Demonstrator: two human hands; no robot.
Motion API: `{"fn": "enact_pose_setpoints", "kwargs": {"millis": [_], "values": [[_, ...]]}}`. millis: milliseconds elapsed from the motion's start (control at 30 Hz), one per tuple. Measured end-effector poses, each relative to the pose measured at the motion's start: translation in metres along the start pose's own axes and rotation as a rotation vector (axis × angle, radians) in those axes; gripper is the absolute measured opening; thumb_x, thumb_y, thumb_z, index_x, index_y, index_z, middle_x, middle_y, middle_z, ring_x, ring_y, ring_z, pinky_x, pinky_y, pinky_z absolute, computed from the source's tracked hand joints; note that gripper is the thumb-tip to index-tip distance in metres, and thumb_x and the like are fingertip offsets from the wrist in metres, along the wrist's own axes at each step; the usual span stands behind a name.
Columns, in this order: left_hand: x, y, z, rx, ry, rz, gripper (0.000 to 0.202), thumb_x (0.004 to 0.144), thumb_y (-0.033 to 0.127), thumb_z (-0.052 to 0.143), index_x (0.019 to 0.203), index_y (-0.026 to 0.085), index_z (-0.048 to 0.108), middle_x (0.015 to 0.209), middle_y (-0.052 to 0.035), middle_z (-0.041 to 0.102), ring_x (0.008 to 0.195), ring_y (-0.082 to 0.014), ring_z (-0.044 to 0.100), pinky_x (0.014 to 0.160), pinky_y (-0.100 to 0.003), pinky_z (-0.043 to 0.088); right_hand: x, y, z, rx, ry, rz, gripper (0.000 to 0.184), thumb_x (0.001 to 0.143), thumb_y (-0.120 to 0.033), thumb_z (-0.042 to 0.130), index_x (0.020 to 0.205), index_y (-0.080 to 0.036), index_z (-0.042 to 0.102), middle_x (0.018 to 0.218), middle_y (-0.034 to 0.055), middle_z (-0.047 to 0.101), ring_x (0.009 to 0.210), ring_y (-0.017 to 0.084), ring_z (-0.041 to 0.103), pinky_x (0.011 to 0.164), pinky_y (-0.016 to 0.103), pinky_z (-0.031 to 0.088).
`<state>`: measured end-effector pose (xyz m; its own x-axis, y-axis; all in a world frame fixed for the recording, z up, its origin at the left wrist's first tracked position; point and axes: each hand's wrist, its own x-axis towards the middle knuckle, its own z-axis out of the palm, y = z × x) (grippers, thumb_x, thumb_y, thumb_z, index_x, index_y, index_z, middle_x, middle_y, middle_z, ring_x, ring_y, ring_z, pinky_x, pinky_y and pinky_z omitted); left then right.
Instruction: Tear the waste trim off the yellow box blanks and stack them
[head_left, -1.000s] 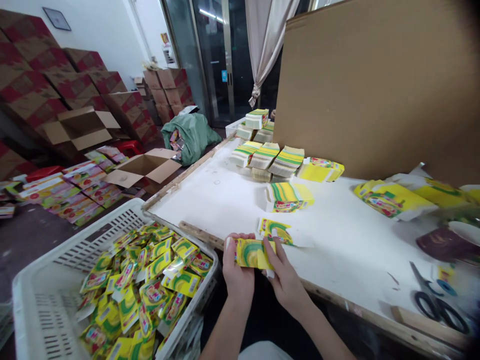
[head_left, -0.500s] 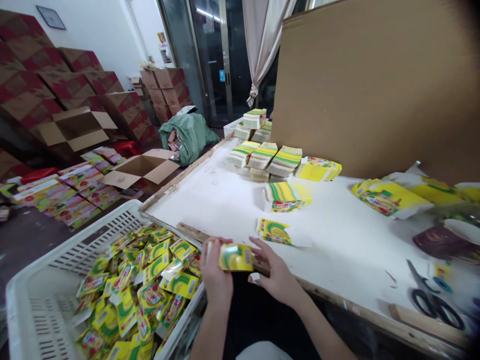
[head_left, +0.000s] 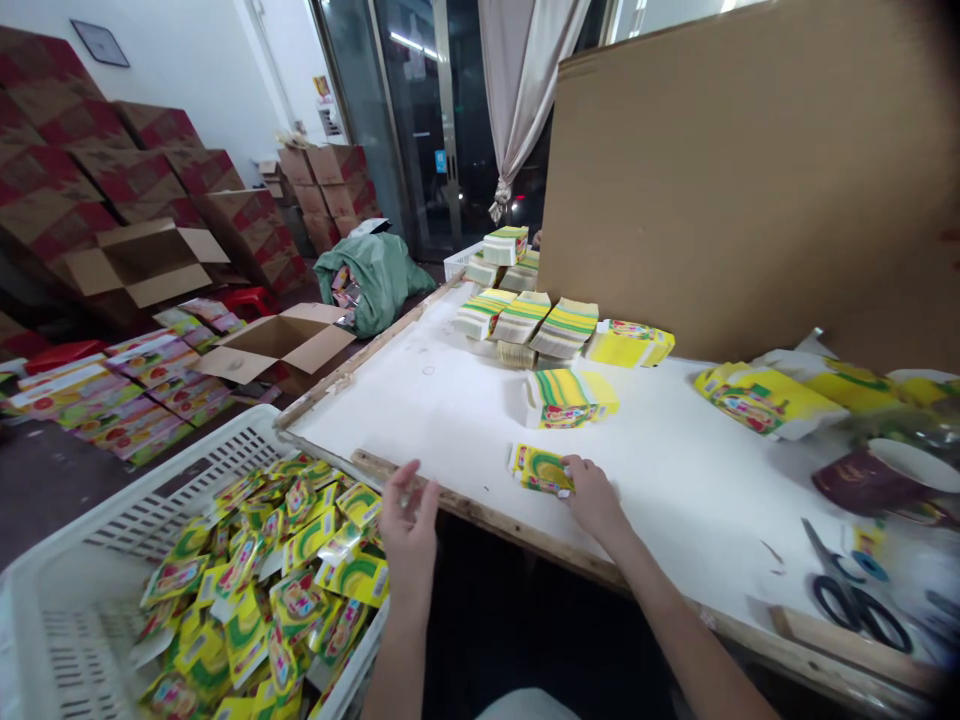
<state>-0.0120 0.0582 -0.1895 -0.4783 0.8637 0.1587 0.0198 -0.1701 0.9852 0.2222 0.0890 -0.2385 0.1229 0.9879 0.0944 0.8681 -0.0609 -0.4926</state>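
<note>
My left hand (head_left: 409, 530) hovers over the right rim of a white plastic crate (head_left: 120, 520), fingers spread and empty. The crate is heaped with several yellow-green folded small boxes (head_left: 285, 580). My right hand (head_left: 596, 495) rests on the white table (head_left: 450, 400), its fingertips touching a small stack of flat yellow-green box blanks (head_left: 541, 467) near the front edge; its fingers are curled on the stack's right end. A further bundle of blanks (head_left: 566, 395) lies behind it.
Stacks of blanks (head_left: 532, 320) stand at the table's back by a tall cardboard sheet (head_left: 750, 180). Yellow bags (head_left: 757, 400) lie at right, scissors (head_left: 847, 590) at the front right. Open cartons (head_left: 277, 340), a green sack (head_left: 379, 275) and red-brown boxes (head_left: 90, 170) fill the floor left.
The folded box held in both hands is gone from them; my left hand swung over the crate and opened. My right hand reached forward to the blanks on the table.
</note>
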Motion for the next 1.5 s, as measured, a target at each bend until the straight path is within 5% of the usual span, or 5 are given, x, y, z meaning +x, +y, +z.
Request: {"fn": "enact_pose_setpoints", "kwargs": {"millis": [400, 667, 1100, 1300, 1500], "values": [[-0.039, -0.02, 0.029, -0.18, -0.388, -0.302, 0.023, 0.071, 0.031, 0.062, 0.086, 0.015, 0.058, 0.082, -0.0051, 0.061, 0.082, -0.0158, 0.057, 0.076, -0.027, 0.045, -0.005, 0.006, -0.002, 0.366, 0.074, 0.018, 0.031, 0.064, -0.01, 0.049, 0.092, -0.021, 0.044, 0.076, -0.0007, 0.052, 0.065, 0.015, 0.053, 0.062, 0.03, 0.046], [-0.05, -0.01, 0.066, -0.695, -0.404, -0.569, 0.041, 0.072, 0.036, 0.061, 0.109, 0.021, 0.051, 0.108, -0.0077, 0.059, 0.101, -0.0209, 0.054, 0.087, -0.036, 0.042, -0.049, -0.044, -0.02, 0.87, -0.092, -0.086, 0.031, 0.059, -0.005, 0.048, 0.085, -0.022, 0.047, 0.072, -0.0032, 0.051, 0.065, 0.012, 0.053, 0.059, 0.025, 0.046], [-0.054, -0.011, 0.065, -0.721, -0.198, -0.226, 0.036, 0.076, 0.046, 0.051, 0.093, 0.015, 0.06, 0.086, -0.0076, 0.064, 0.082, -0.0206, 0.059, 0.075, -0.034, 0.047, -0.068, -0.069, 0.01, 1.156, -0.062, 0.009, 0.025, 0.065, -0.013, 0.059, 0.081, -0.021, 0.042, 0.069, -0.0045, 0.045, 0.058, 0.009, 0.043, 0.051, 0.02, 0.039], [-0.051, -0.003, 0.059, -0.72, -0.182, -0.241, 0.034, 0.077, 0.045, 0.05, 0.092, 0.016, 0.058, 0.08, -0.0052, 0.061, 0.078, -0.0178, 0.058, 0.069, -0.028, 0.047, -0.075, -0.074, -0.004, 1.325, -0.264, -0.024, 0.03, 0.062, -0.009, 0.057, 0.083, -0.023, 0.041, 0.077, -0.0033, 0.049, 0.066, 0.01, 0.05, 0.058, 0.023, 0.042], [-0.046, -0.001, 0.062, -0.846, -0.202, -0.304, 0.026, 0.077, 0.043, 0.05, 0.085, 0.019, 0.054, 0.069, 0.0004, 0.053, 0.066, -0.0119, 0.052, 0.066, -0.025, 0.045, -0.087, -0.089, -0.025, 1.091, -0.26, -0.112, 0.043, 0.064, -0.003, 0.05, 0.101, -0.023, 0.04, 0.084, -0.0015, 0.053, 0.077, 0.013, 0.052, 0.07, 0.026, 0.042]]}}
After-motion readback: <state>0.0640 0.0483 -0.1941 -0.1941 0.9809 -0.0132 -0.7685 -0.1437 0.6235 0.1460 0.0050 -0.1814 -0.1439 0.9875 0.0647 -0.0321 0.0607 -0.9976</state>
